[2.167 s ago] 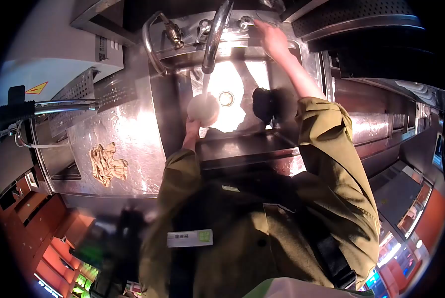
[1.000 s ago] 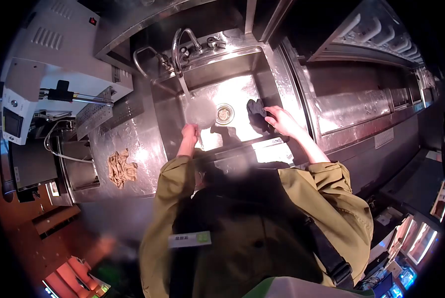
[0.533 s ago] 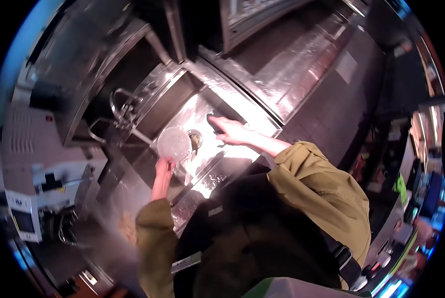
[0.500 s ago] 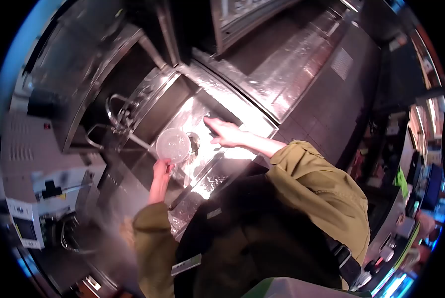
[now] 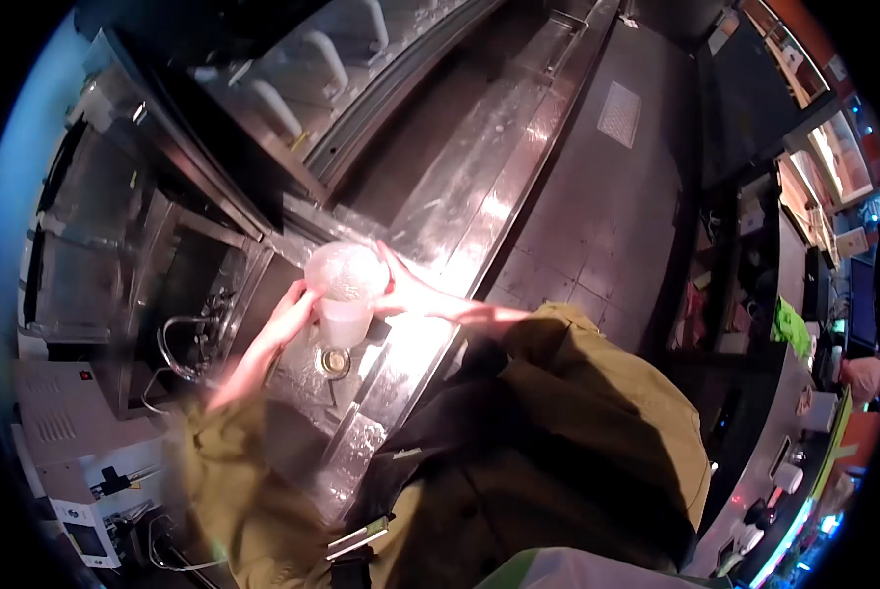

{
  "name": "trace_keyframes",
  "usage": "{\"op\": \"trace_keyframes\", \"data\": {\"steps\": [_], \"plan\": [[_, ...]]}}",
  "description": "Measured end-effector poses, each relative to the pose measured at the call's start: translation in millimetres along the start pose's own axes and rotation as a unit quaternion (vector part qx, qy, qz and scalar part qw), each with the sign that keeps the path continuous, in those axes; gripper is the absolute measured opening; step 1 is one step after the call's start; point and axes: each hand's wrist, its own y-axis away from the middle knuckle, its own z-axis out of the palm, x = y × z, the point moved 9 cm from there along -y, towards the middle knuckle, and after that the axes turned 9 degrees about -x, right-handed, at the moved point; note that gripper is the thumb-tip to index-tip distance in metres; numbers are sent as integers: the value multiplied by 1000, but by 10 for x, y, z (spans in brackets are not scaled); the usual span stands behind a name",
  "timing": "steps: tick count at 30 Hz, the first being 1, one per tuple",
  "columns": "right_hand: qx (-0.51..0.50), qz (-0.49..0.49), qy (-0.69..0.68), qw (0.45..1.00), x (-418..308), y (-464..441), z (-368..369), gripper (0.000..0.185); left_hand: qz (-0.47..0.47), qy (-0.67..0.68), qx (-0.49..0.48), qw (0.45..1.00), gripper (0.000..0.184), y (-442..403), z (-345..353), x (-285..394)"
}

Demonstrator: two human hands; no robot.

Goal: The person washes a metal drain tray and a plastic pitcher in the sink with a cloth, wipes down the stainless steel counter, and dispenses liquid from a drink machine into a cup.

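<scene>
Over the sink point(image 5: 297, 378) I hold a translucent, round-mouthed plastic container point(image 5: 346, 312), tilted so that its wide opening shows. My left hand point(image 5: 291, 312) grips its left side, fingers closed at the wall. On the other side, my right hand point(image 5: 408, 294) is against the container, its thumb and fingers around the wall and partly washed out by glare. Below the container, the round drain point(image 5: 333, 363) shows in the sink floor. Whether there is liquid inside the container I cannot tell.
A curved metal faucet point(image 5: 177, 344) stands left of the sink. A steel counter point(image 5: 459, 206) runs away to the upper right, beside a tiled floor point(image 5: 567, 245). At lower left sits a boxy grey machine point(image 5: 77, 412). A green cloth point(image 5: 791, 329) hangs at right.
My right hand has come from open beside the container to its right side. The container has risen and tipped, showing its side. My view has shifted, bringing more of the counter into sight.
</scene>
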Motion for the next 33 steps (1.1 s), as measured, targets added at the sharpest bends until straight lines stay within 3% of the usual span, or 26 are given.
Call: {"op": "trace_keyframes", "data": {"steps": [3,7,10,11,12,17,28,29,32,33], "plan": [[-31,45,129,990,205,-25,-336,118,-26,-32,24,999,48,-186,43,158],[-102,44,82,990,156,-72,-548,110,-48,-31,72,996,49,-366,64,326],[-60,142,84,984,410,-121,-1077,102,-42,-87,104,990,57,-510,35,466],[-69,221,41,972,351,-44,-1117,94,-45,-134,116,983,60,-552,31,529],[12,138,42,990,395,-131,-1317,87,-45,-180,126,974,63,-605,33,603],[49,168,102,979,380,-56,-1651,74,-37,-335,145,930,69,-729,172,989],[35,160,209,964,79,-174,-1597,64,11,-477,190,858,68,-897,387,1410],[15,235,159,959,250,-181,-1588,61,23,-496,194,846,67,-880,449,1485],[21,189,303,934,160,-232,-1593,61,16,-540,196,818,69,-880,579,1620],[11,183,320,930,213,-265,-1587,60,53,-568,221,791,70,-856,632,1681]]}}
